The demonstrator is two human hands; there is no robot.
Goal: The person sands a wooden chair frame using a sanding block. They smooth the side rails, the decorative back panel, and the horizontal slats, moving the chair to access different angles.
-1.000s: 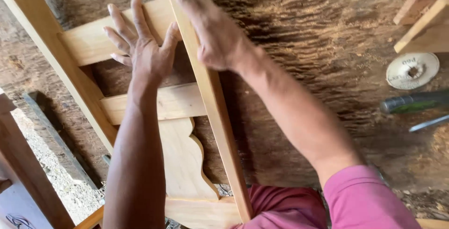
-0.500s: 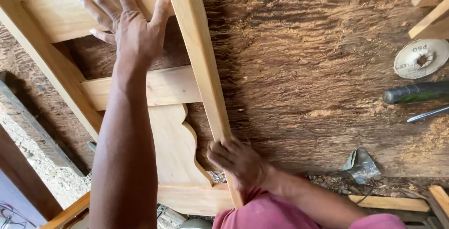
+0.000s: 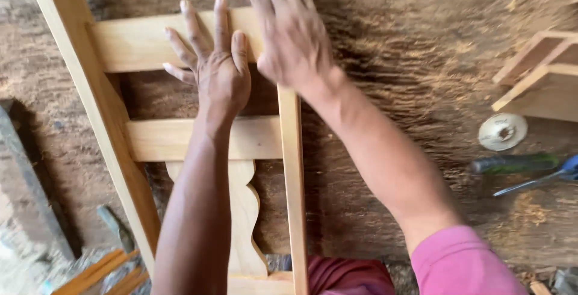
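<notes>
sawdust-strewn and rough, the brown table fills the view, with a pale wooden chair-back frame lying flat on its left part. nearest, at the bottom edge, sits the frame's bottom rail, and a pink sleeve shows at the lower right. rising from that rail is a carved, wavy-edged splat, which meets the middle rail further up. the right stile runs from near to far beside the splat, and the left stile slants along the frame's left side. both forearms reach up across the frame.

the left hand lies flat, fingers spread, on the top rail, its heel over the gap between the two rails. just to its right, the right hand is also flat and open, palm down over the top of the right stile where it joins the top rail. the two hands lie side by side, almost touching, gripping nothing.

well apart on the right of the table lie a round sanding disc, a dark green tool handle and a blue-handled screwdriver. further off at the right edge stands another pale wooden frame piece.
</notes>
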